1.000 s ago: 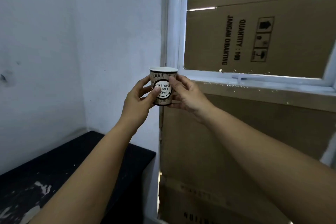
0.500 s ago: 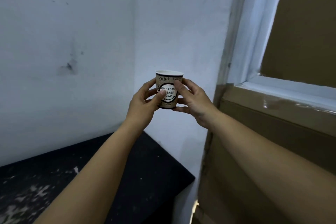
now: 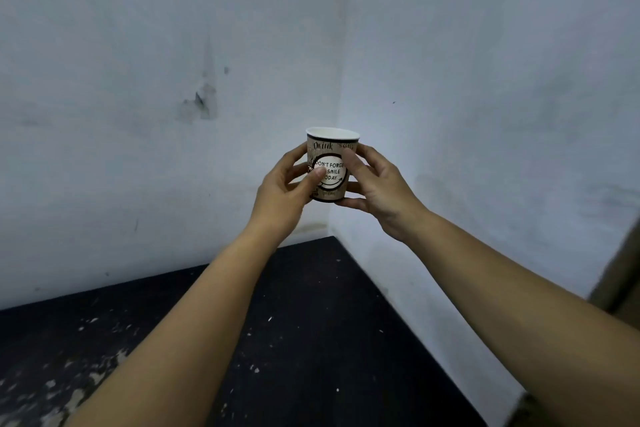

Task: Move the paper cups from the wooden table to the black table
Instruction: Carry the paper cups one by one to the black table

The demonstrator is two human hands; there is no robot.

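view swung left; hands (image 3: 346,184) hold "don't forget smile today" cup (image 3: 330,166).

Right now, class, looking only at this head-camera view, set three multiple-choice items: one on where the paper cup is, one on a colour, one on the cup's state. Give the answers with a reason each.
1. Where is the paper cup?
A. Standing on the black table
B. Held in the air above the black table
C. Lying on the floor

2. What colour is the table below the hands?
A. Black with pale scuffs
B. Bright red
C. Plain white

3. How is the cup held?
A. Upside down in one hand
B. Crushed flat
C. Upright between both hands

Answers:
1. B, since the cup sits high in front of the wall corner with the tabletop well below it.
2. A, since the surface is dark with light flecks.
3. C, since its open rim faces up while the left hand and the right hand grip its sides.
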